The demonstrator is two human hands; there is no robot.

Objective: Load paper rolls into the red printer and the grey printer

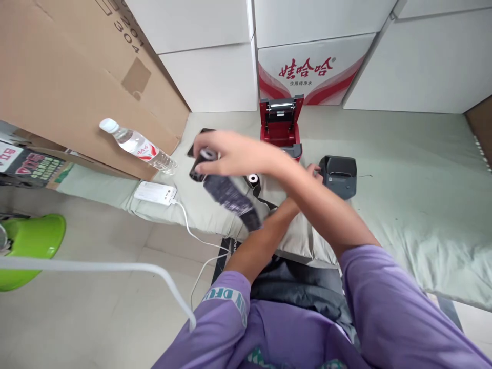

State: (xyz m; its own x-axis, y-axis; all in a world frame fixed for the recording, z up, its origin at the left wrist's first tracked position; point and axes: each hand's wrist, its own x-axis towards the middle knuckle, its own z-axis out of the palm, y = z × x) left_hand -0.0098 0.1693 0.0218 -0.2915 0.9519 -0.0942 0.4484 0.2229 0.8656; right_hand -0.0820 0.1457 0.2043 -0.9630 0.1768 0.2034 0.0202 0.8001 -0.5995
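My right hand point(221, 151), raised over the left part of the cloth-covered surface, is closed around a roll of black ribbon point(198, 170). From this roll a loose black tail point(229, 197), blurred and marked with white smudges, hangs down to my left forearm. My arms cross, the right one above. Behind the right forearm, my left hand point(315, 170) shows only a few fingers, against the left side of a dark grey printer point(338, 177); its grip is hidden. A second black roll point(252, 179) with a white core lies between the arms, its strip trailing on the cloth.
A red printer point(280, 125) stands with its lid up before a white carton point(311, 72). At left are a water bottle point(142, 148), a white power bank point(156, 192) with a cable, and a large cardboard box point(77, 66). A dark flat object point(191, 150) lies behind my right hand.
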